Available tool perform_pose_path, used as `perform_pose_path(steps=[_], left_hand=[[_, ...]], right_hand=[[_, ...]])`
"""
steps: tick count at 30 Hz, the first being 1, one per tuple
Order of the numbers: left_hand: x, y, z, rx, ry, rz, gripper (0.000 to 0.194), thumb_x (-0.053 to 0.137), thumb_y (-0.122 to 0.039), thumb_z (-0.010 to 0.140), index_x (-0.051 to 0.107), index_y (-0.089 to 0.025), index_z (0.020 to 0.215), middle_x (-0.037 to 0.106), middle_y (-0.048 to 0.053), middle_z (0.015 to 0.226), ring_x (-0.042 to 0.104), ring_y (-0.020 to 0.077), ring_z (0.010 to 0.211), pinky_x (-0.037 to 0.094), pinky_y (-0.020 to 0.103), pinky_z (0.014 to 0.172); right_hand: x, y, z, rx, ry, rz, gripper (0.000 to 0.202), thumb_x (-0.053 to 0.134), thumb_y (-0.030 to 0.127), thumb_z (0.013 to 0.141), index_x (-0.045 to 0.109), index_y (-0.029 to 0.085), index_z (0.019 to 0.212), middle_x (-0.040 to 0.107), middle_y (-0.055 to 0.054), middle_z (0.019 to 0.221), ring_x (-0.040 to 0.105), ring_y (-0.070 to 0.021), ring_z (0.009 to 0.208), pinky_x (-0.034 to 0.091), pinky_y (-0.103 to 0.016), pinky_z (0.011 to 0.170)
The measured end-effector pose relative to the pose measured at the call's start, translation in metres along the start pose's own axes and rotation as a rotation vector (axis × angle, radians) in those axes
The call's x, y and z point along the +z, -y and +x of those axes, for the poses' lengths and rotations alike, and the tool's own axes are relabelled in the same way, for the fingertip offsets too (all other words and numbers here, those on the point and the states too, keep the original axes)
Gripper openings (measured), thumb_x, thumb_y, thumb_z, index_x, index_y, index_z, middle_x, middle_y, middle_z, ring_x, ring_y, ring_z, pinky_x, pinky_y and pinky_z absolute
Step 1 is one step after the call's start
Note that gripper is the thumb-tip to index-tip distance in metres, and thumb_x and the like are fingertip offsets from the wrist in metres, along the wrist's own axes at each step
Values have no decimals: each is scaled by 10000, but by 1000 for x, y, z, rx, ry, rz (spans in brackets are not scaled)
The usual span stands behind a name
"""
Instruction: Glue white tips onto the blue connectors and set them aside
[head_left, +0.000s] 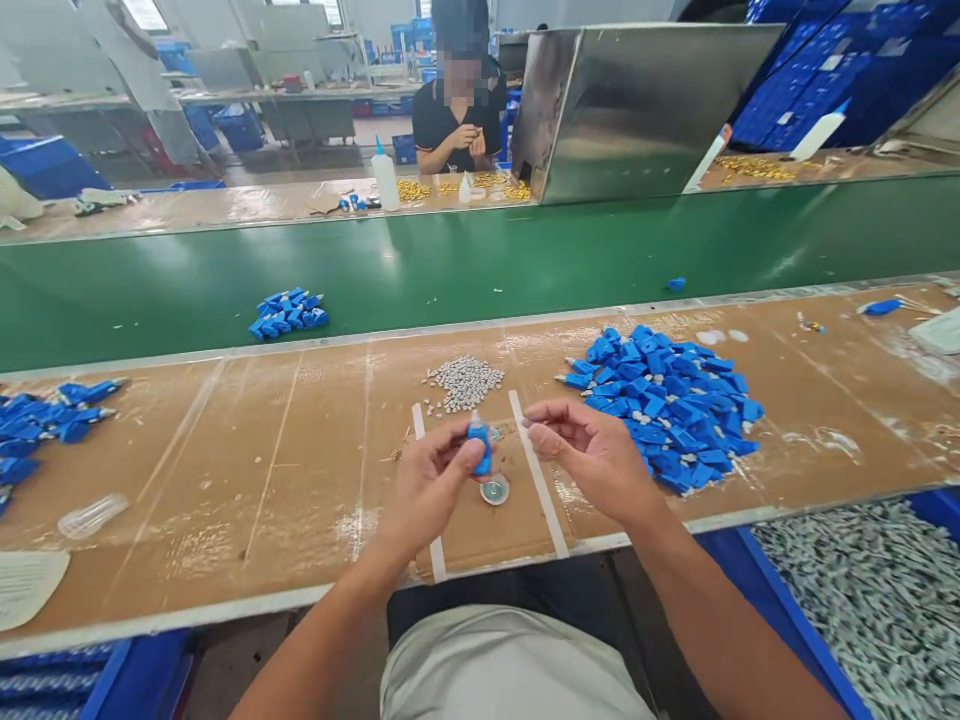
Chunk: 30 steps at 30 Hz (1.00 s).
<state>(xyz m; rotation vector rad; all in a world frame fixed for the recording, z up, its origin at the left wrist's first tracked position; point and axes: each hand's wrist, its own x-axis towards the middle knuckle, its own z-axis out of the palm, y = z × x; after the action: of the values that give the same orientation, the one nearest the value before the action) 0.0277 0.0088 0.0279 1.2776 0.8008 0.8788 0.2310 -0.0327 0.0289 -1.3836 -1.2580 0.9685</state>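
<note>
My left hand (439,480) holds a small blue part (479,448) upright between thumb and fingers, its pale tip pointing up. To its right, my right hand (589,450) has thumb and fingertips drawn together; whatever they hold, if anything, is too small to make out. A pile of small grey pieces (466,382) lies just beyond my hands. Below the blue part is a round metal disc (494,490) on the brown work surface (315,480). A large heap of blue parts (675,405) lies beside my right hand.
Beyond the work surface runs a green belt (487,255) bearing a blue cluster (289,313). More blue parts (52,420) lie far left. A blue bin (780,600) of metal pieces is at lower right. Across the belt, a person (457,120) sits near white bottles (385,178).
</note>
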Motion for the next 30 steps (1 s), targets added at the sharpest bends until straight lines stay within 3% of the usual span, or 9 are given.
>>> perform_pose_path(steps=[3, 5, 8, 11, 15, 19, 30], left_hand=[[-22, 16, -10, -112, -57, -206, 309, 735, -386, 848, 752, -144, 1040, 743, 82, 934, 647, 137, 730, 538, 254, 713], [-31, 27, -15, -194, -83, -336, 287, 753, -353, 834, 757, -131, 1017, 746, 89, 936, 646, 121, 722, 528, 220, 695], [-38, 37, -19, -287, -108, -510, 285, 751, -315, 828, 759, -114, 1030, 741, 96, 919, 641, 103, 696, 511, 172, 621], [-39, 41, -19, -318, -114, -612, 286, 737, -285, 832, 755, -101, 1050, 732, 96, 890, 641, 97, 680, 511, 148, 590], [-39, 42, -20, -318, -126, -647, 275, 723, -247, 838, 746, -74, 1050, 718, 104, 876, 637, 93, 668, 512, 137, 579], [-39, 43, -23, -363, -118, -679, 269, 689, -226, 863, 733, -57, 1067, 709, 114, 863, 632, 93, 659, 521, 142, 583], [-41, 49, -26, -405, -125, -724, 262, 682, -199, 860, 732, -52, 1071, 699, 110, 888, 647, 104, 671, 528, 154, 579]], right_hand=[[-14, -19, -2, 57, 10, -195, 338, 667, 496, 865, 717, 176, 960, 731, -56, 869, 660, -203, 778, 520, -319, 713], [-17, -26, -3, 85, 95, -271, 324, 637, 485, 879, 729, 179, 935, 731, -52, 852, 656, -211, 784, 506, -320, 712], [-8, -30, -5, 103, 246, -340, 314, 622, 459, 890, 734, 185, 994, 731, -50, 896, 643, -205, 792, 485, -309, 698], [10, -34, -5, 80, 314, -370, 284, 638, 429, 893, 729, 193, 1021, 714, -45, 943, 607, -182, 765, 460, -301, 684], [30, -45, -6, 29, 273, -319, 202, 638, 384, 904, 716, 198, 908, 663, -30, 859, 569, -171, 708, 443, -302, 657], [33, -54, -9, -25, 226, -347, 175, 650, 356, 911, 731, 218, 839, 615, -25, 821, 539, -175, 690, 415, -308, 628], [22, -58, -14, -73, 172, -413, 193, 605, 353, 954, 728, 215, 1005, 607, -29, 847, 543, -166, 666, 435, -307, 623]])
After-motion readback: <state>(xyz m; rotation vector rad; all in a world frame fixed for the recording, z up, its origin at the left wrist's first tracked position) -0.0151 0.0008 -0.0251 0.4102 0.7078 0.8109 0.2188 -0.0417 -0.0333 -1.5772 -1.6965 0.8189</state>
